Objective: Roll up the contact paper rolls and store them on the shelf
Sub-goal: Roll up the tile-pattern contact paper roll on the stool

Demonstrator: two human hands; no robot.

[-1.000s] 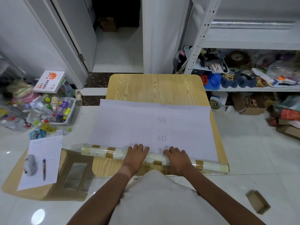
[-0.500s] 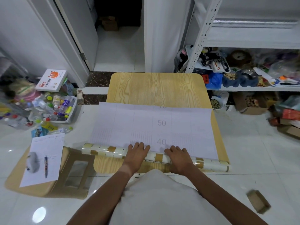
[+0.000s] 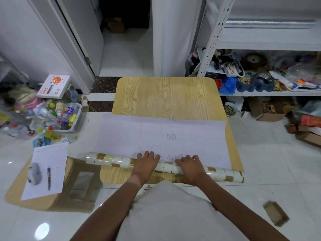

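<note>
White glossy floor tiles surround a low wood-grain bench [image 3: 166,96]. Across its near edge lies the contact paper roll [image 3: 112,160], a tube patterned in cream and tan squares, its white gridded backing sheet [image 3: 166,136] spread flat away from it and printed with 40 and 50. Both hands rest palm-down on the roll's middle: the left hand [image 3: 145,162] and the right hand [image 3: 190,165], each grip flat with fingers extended, clasping nothing. Behind stands a white metal shelf [image 3: 271,44].

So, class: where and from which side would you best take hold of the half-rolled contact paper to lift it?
Grip the contact paper roll around its rolled tube near both ends, from the near side: it lies long, crosswise on the table, with loose sheet trailing away.
</note>
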